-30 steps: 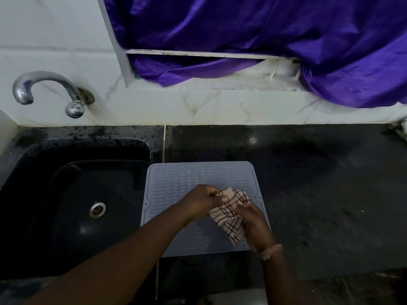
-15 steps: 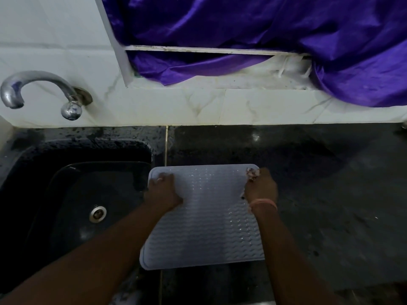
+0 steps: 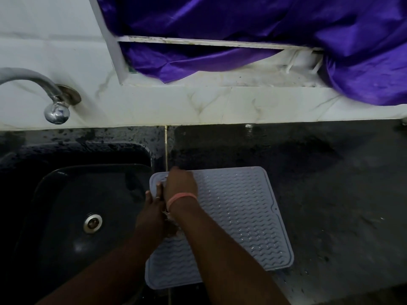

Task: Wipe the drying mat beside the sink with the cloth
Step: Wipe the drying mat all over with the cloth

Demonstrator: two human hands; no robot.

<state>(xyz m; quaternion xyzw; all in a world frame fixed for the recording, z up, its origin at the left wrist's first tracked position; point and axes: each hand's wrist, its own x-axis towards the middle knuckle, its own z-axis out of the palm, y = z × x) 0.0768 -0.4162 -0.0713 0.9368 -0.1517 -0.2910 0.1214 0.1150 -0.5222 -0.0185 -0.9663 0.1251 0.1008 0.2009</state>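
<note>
The grey wavy-ribbed drying mat (image 3: 237, 216) lies on the dark counter just right of the sink, slightly skewed. My right hand (image 3: 180, 186), with a pink band at the wrist, presses down on the mat's far left corner. The checked cloth (image 3: 168, 216) is almost wholly hidden under it; only a pale frayed scrap shows below the wrist. My left hand (image 3: 153, 213) sits right beside it, fingers curled at the mat's left edge over the sink side. The two forearms nearly touch.
A black sink (image 3: 88, 168) with a metal drain (image 3: 92, 223) fills the left. A chrome tap (image 3: 44, 84) juts from the white tiled wall. Purple curtain fabric (image 3: 242, 23) hangs over the window ledge. Wet dark counter (image 3: 330, 183) spreads to the right.
My right hand slid with the cloth from the mat's far right corner across to its far left corner. My left hand slipped back along the left edge. The mat has turned slightly.
</note>
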